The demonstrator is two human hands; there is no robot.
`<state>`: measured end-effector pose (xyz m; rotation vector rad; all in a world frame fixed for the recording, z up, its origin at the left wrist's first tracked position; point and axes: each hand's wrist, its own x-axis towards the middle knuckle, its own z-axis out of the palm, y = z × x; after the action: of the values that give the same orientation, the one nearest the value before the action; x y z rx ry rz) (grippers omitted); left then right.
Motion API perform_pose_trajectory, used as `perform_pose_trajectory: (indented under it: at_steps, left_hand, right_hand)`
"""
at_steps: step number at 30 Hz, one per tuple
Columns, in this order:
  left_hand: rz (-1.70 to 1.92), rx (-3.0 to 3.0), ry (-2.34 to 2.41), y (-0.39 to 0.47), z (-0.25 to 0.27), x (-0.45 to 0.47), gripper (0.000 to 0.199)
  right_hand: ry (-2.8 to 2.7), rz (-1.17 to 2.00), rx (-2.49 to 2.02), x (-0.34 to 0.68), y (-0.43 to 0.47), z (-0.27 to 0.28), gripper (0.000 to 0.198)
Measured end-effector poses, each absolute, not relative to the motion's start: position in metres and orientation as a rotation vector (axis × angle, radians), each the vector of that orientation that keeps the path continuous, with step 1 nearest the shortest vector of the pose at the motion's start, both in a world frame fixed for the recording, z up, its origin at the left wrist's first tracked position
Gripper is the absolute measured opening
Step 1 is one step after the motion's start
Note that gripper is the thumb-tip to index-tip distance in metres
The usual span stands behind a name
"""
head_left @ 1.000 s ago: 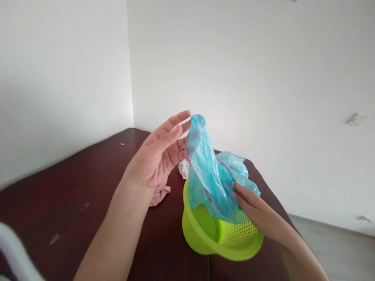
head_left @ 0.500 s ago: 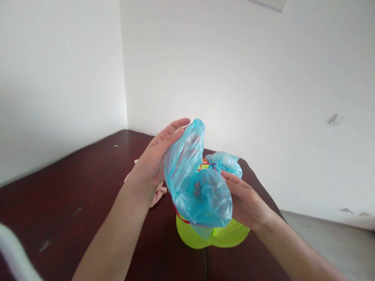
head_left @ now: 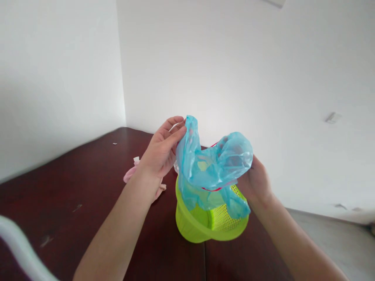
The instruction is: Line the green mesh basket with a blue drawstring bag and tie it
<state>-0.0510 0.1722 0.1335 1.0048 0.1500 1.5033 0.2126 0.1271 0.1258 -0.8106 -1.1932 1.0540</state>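
A thin, see-through blue plastic bag (head_left: 205,171) with a red drawstring hangs between my hands, its mouth spread. On the left, my left hand (head_left: 165,146) pinches the upper edge of the bag between thumb and fingers. My right hand (head_left: 259,179) holds the bag's other side; its fingers show faintly through the film. Below the bag stands a lime-green basket (head_left: 190,226) with perforated walls. The lower part of the bag hangs into the basket, and one blue corner lies near its right rim.
The dark red-brown table (head_left: 73,207) has a seam running toward me. Behind my left forearm lies crumpled pink cloth (head_left: 131,173). A small white scrap (head_left: 115,143) lies farther back. White walls (head_left: 234,70) close off the far side. A blurred pale strip (head_left: 20,249) crosses the lower left.
My right hand has moved up and to the right, spreading the bag's mouth. The bag's bottom has dropped into the basket, whose inside now shows more. My left hand stays at nearly the same place.
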Motion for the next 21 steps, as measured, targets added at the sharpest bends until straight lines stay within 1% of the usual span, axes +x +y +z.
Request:
perform_pose_trajectory:
  at_steps: [2,5,8,11,14,19,21]
  left_hand:
    - [1.539,1.003,0.134,0.172,0.134,-0.049,0.044]
    - [1.538,1.010,0.127,0.170,0.134,-0.047,0.043]
    - [1.510,1.088,0.160,0.168,0.134,-0.052,0.041]
    - [1.390,1.310,0.258,0.164,0.134,-0.066,0.035]
    - [1.195,1.538,0.364,0.157,0.136,-0.084,0.030]
    - [1.003,1.826,0.577,0.149,0.139,-0.103,0.037]
    - [0.973,1.913,0.687,0.145,0.140,-0.104,0.039]
  right_hand:
    - [-1.129,0.975,-0.871,0.229,0.138,0.107,0.034]
    - [-1.223,0.900,-1.033,0.254,0.139,0.092,0.033]
    - [-1.411,0.941,-1.181,0.274,0.118,0.096,0.036]
    - [-1.403,1.039,-1.214,0.291,0.081,0.101,0.036]
    - [-1.206,1.123,-1.094,0.305,0.043,0.088,0.031]
    - [-0.660,1.147,-0.848,0.318,-0.002,0.030,0.018]
    - [-0.539,1.138,-0.768,0.316,-0.013,0.008,0.019]
